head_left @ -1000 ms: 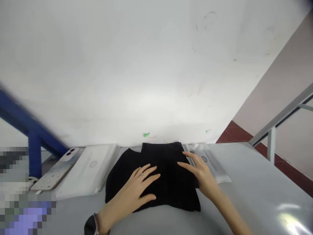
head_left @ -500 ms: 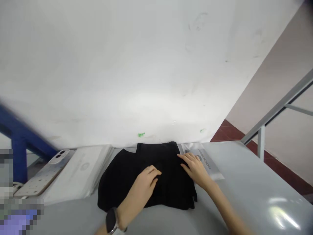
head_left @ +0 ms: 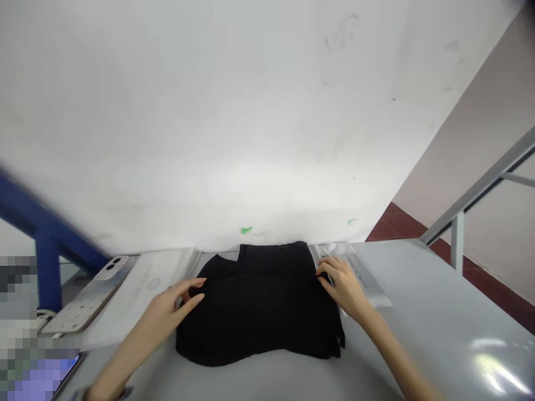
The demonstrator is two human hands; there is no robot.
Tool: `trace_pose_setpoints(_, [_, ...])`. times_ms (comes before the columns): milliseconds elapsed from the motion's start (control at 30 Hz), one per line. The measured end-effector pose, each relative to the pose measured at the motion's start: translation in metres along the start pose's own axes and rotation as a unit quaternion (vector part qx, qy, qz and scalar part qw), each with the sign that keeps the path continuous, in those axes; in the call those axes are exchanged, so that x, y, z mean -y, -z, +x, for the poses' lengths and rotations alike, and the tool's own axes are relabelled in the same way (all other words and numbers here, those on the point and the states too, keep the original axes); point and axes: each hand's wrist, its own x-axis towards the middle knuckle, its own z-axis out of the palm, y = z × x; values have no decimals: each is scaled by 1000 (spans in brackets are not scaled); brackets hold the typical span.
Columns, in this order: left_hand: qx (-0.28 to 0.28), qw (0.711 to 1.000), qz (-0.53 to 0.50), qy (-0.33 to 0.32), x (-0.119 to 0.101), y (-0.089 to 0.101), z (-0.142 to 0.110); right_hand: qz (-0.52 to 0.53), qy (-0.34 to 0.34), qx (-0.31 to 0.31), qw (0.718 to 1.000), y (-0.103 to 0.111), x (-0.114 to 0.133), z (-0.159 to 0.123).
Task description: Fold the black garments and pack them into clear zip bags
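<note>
A black folded cloth garment (head_left: 263,312) lies flat against the wall side of the grey table; its exact kind does not show. At its left edge is my left hand (head_left: 178,301), thumb and fingers apart, fingertips touching the cloth. My right hand (head_left: 343,281) is at the opposite edge, with thumb and fingertips close together on the fabric. Partly under that hand and beside the garment lies a clear plastic bag (head_left: 368,278) with printed lettering.
Left of the garment is a stack of whitish plastic bags (head_left: 146,284). Beyond it rest a phone-shaped speckled item (head_left: 90,298) with a camera bump and a phone with a lit screen (head_left: 45,376). A white wall (head_left: 267,139) bounds the back; a blue frame (head_left: 50,245) stands left, a grey rail (head_left: 480,184) right.
My left hand has moved from the garment's middle to its left edge, its fingers spreading. My right hand has stayed at the right edge, its fingertips drawing closer to the thumb.
</note>
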Motion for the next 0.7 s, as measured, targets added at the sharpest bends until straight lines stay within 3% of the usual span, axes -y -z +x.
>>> trace_pose_setpoints(167, [-4,999,28,-27,-32,-10,22,66,-67,46,995,11,-2,-7])
trace_pose_setpoints(267, [64,998,-10,28,-37,0,17,124,-135,79,980,23,-2,-9])
trace_pose_setpoints(367, [134,979,-108,106,-37,17,17,287,-196,128,929,38,1,5])
trace_pose_setpoints(433, [125,975,-147,108,-40,31,29,376,-214,126,893,49,5,24])
trace_pose_setpoints(500, [82,985,-135,67,-49,46,48,408,-214,80,884,62,11,49])
trace_pose_setpoints(600, [-5,997,-75,-6,-72,74,71,407,-164,-50,897,92,28,81])
trace_pose_setpoints(700, [-60,993,-90,-56,-93,100,72,369,-87,-153,912,125,47,86])
